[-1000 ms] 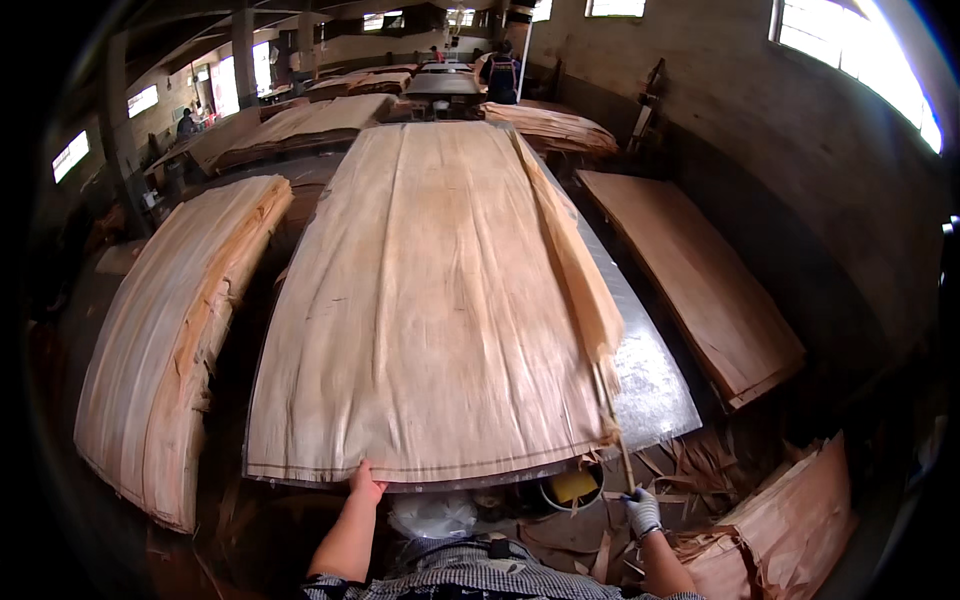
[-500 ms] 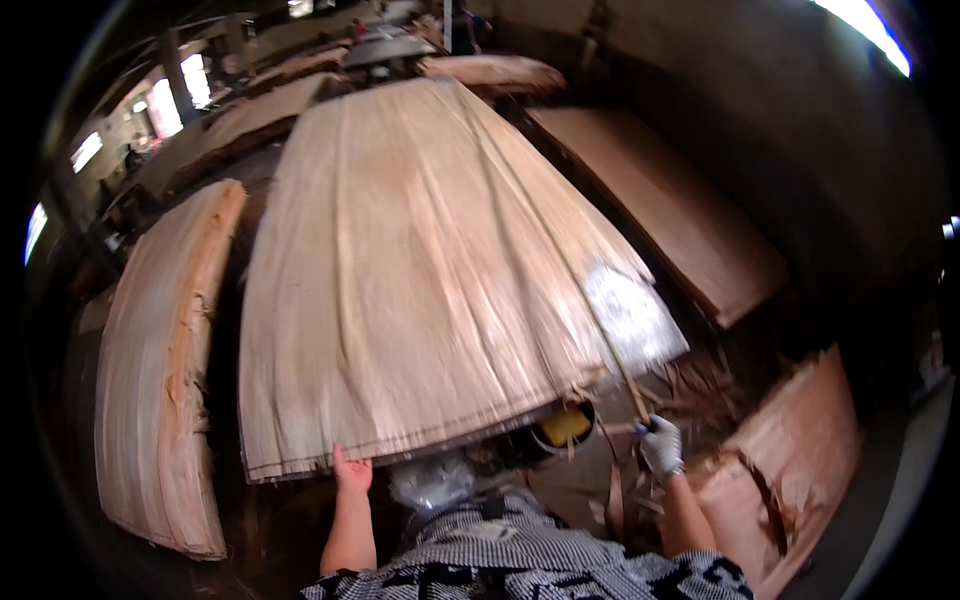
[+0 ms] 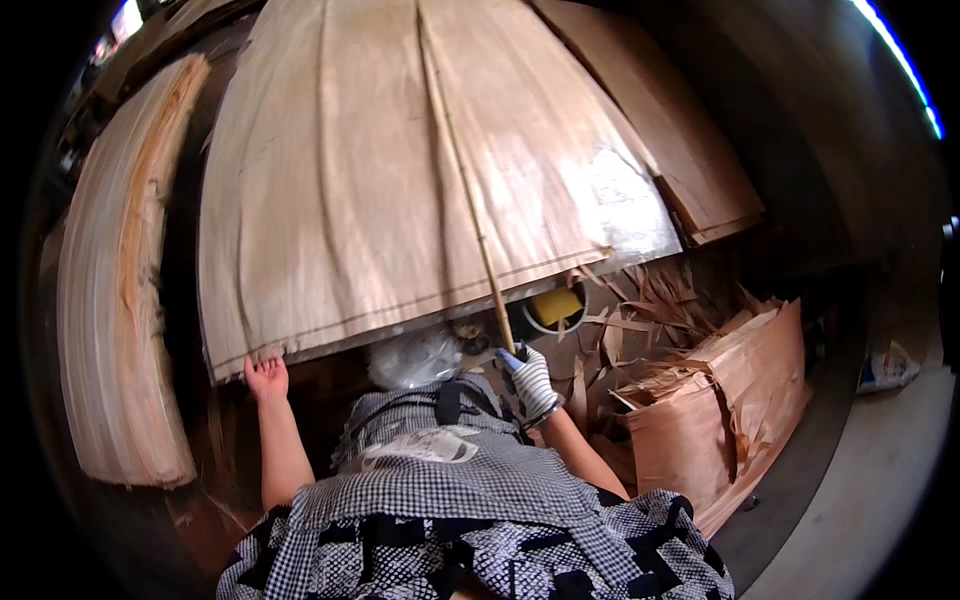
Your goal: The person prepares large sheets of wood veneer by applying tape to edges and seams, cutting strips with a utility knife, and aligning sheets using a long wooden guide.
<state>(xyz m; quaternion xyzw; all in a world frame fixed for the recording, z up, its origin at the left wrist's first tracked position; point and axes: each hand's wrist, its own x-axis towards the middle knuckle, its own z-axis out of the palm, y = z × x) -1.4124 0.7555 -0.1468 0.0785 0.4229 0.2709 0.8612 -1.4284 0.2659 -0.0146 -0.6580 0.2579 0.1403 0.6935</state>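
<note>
Over the veneer sheet (image 3: 390,170) on the tabletop (image 3: 632,208), I've got the right hand (image 3: 532,383) wrapped round the stick (image 3: 481,236), left hand (image 3: 266,380) at the sheet's near edge, can't tell if pinching; probably a smoothing step, next move likely needs steady stick control.

the gloved right hand (image 3: 531,382) swung the thin pole (image 3: 480,235) left over the veneer sheet (image 3: 375,180); the left hand (image 3: 266,377) moved nearer its corner. the sheet's fold seems flat now.
</note>
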